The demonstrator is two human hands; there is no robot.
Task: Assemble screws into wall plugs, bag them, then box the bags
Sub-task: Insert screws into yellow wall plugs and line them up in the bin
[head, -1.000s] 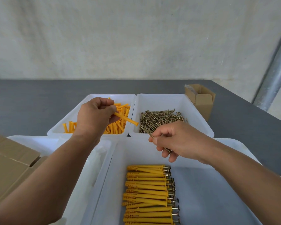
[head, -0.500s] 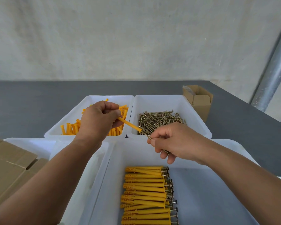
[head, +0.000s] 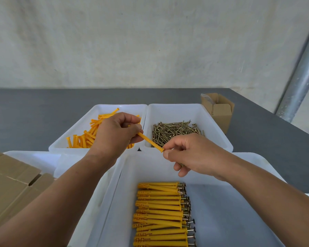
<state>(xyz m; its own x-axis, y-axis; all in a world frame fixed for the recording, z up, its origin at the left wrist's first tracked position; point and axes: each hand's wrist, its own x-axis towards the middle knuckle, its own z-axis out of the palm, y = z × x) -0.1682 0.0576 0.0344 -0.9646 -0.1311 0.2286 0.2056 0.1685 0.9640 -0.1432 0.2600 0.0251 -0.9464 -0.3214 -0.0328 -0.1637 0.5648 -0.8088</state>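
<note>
left hand pinches a yellow wall plug by its tail end, fingers curled round it, and its open mouth reaches across to the right hand, which pinches a screw all but hidden in the fingertips, right at that mouth. the plug looks like light, slightly bendy plastic, so grip nearer the mouth to stop flexing; the screw is thin, stiff, slick metal, best held near its head

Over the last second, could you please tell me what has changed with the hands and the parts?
The left hand moved its yellow wall plug down and rightward until the plug's end met the screw pinched by the right hand, which hardly moved. Both grips held; the white bins and finished row stayed put.
</note>
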